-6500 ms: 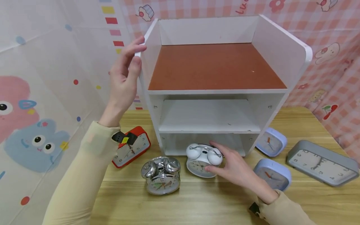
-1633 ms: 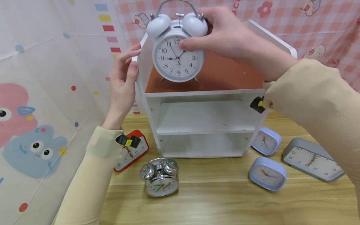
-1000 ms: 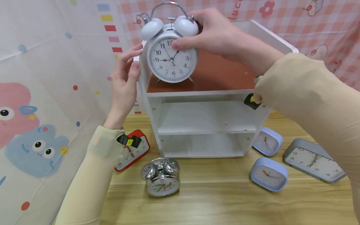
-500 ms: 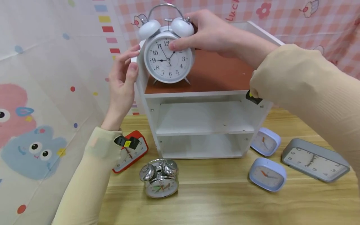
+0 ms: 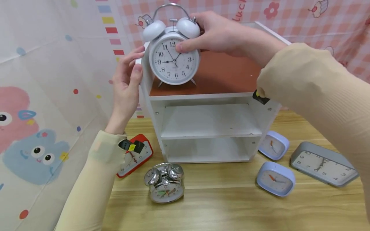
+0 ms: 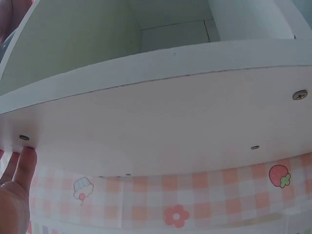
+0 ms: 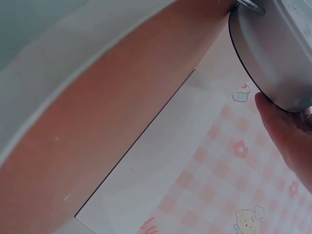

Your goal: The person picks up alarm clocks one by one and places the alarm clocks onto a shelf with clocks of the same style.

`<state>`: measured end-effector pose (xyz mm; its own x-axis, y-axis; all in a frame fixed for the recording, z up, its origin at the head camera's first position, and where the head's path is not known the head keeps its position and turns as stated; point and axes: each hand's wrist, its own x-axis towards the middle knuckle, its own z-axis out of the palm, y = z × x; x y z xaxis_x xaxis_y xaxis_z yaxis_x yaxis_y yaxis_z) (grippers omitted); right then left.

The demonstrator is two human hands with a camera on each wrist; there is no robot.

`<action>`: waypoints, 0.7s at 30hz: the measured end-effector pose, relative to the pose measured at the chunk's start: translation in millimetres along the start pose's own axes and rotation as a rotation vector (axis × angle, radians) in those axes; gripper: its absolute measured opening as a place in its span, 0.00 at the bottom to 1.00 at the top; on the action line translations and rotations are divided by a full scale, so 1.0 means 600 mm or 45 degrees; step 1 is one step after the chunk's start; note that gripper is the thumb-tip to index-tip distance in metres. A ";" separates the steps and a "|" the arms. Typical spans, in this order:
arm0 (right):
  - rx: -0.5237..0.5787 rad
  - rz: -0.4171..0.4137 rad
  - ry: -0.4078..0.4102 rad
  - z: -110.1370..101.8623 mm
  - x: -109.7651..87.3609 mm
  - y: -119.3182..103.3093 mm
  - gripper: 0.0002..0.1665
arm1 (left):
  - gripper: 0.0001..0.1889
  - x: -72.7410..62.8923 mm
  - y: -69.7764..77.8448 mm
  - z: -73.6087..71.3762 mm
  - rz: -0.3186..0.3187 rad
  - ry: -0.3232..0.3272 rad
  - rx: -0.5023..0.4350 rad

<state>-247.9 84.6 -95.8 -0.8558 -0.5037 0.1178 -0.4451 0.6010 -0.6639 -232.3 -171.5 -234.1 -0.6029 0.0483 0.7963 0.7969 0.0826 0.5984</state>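
A white twin-bell alarm clock (image 5: 174, 59) stands upright at the left end of the brown top of a white shelf unit (image 5: 212, 95). My right hand (image 5: 221, 35) grips its upper right side, thumb across the face near the 12 and fingers behind. In the right wrist view the alarm clock's side (image 7: 278, 53) shows, with the fingers at its back rim. My left hand (image 5: 126, 85) rests against the left side panel of the unit, fingertips at its front edge. The left wrist view has those fingers (image 6: 25, 168) touching the panel's outer face.
On the wooden table (image 5: 214, 205), a silver twin-bell clock (image 5: 164, 184) stands in front of the unit. A red clock (image 5: 141, 154) lies left, partly behind the left wrist. To the right are two lilac clocks (image 5: 276, 179) and a grey clock (image 5: 323, 163).
My right hand has lifted the white alarm clock from the table to the unit's top, then shifted it slightly left. Over the last half second it barely moves. The left hand stays at the panel.
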 end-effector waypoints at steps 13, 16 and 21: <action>-0.070 0.042 0.001 -0.002 -0.009 -0.001 0.43 | 0.21 -0.001 0.001 0.000 0.005 0.001 0.006; -0.057 0.060 0.020 -0.004 -0.016 -0.002 0.53 | 0.22 -0.001 0.002 0.000 0.007 0.002 0.012; -0.062 0.035 0.063 -0.004 -0.032 -0.002 0.61 | 0.24 -0.001 0.003 -0.002 0.014 0.005 0.026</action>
<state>-231.5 95.1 -95.5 -0.8794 -0.4559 0.1368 -0.4323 0.6446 -0.6306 -230.5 -172.3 -233.2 -0.5938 0.0456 0.8033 0.8027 0.1021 0.5876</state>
